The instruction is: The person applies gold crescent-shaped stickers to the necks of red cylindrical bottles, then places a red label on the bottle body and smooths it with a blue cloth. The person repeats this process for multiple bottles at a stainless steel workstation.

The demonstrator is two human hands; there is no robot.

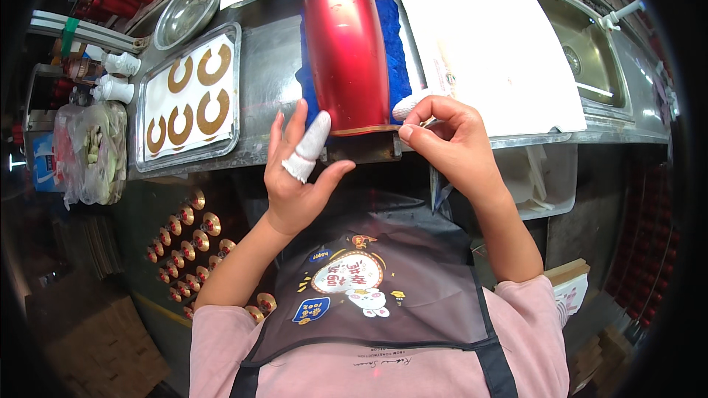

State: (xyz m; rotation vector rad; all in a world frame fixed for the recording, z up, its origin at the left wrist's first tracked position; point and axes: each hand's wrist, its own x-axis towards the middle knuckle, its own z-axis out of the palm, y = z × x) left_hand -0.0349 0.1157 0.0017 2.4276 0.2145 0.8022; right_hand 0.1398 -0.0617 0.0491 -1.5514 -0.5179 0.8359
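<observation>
A large glossy red metallic bottle lies on its side on a blue cloth, its neck pointing away from me and its base toward me. A thin gold-brown strip runs along the base edge. My left hand is beside the base's left side, fingers apart, with a white finger cot on one finger. At the base's right corner, my right hand is closed in a pinch of thumb and finger. Whatever lies between those fingertips is too small to make out. Another white cot covers a right finger.
Left of the bottle, a metal tray holds several C-shaped gold-brown pieces on white paper. Behind it sits a metal bowl. White sheets cover the counter at right, before a sink. Gold-and-red pieces stand below left.
</observation>
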